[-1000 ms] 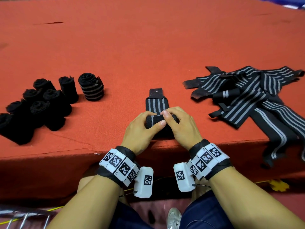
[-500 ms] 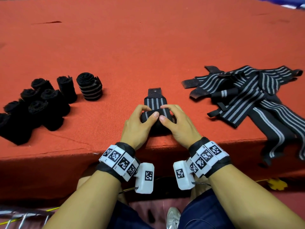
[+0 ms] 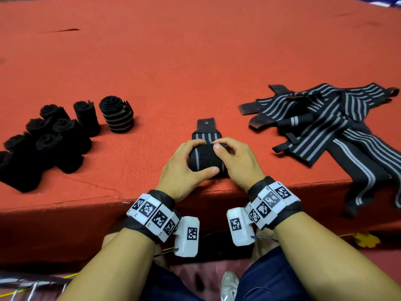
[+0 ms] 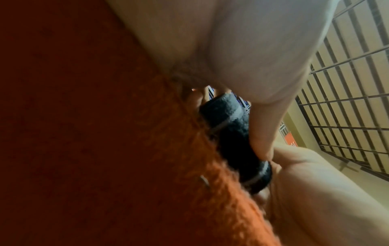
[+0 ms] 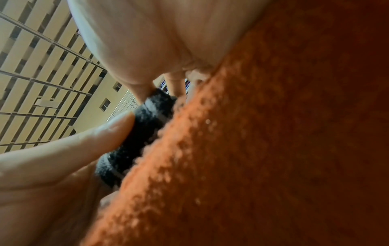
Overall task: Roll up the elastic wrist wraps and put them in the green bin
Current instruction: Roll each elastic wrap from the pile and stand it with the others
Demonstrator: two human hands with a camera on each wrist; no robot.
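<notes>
Over the last second the roll of wrist wrap (image 3: 205, 158) under both hands grows fatter and travels away from the person, and the flat striped length ahead of it shrinks to a short stub ending in the dark fastening tab (image 3: 205, 124); the rolling of this wrap looks nearly finished, with only the tab left to close over it. The left hand (image 3: 184, 168) curls round the left end of the roll, thumb laid along its near side and fingers over the top, while the right hand (image 3: 236, 161) grips the right end, thumb pressed on the top near the middle. The wrist views show the same dark roll (image 4: 235, 146) pinned against the fuzzy orange-red table cover (image 5: 252, 149), a thumb bearing on it. The roll sits near the front edge of the table (image 3: 195, 61), between a cluster of finished rolls (image 3: 65, 131) on the person's left and a loose heap of unrolled striped wraps (image 3: 325, 127) on the right, some trailing over the edge. No green bin shows in any view, so the finished rolls seemingly wait on the table and the binning step is not yet done; judging by the heap, several wraps remain
</notes>
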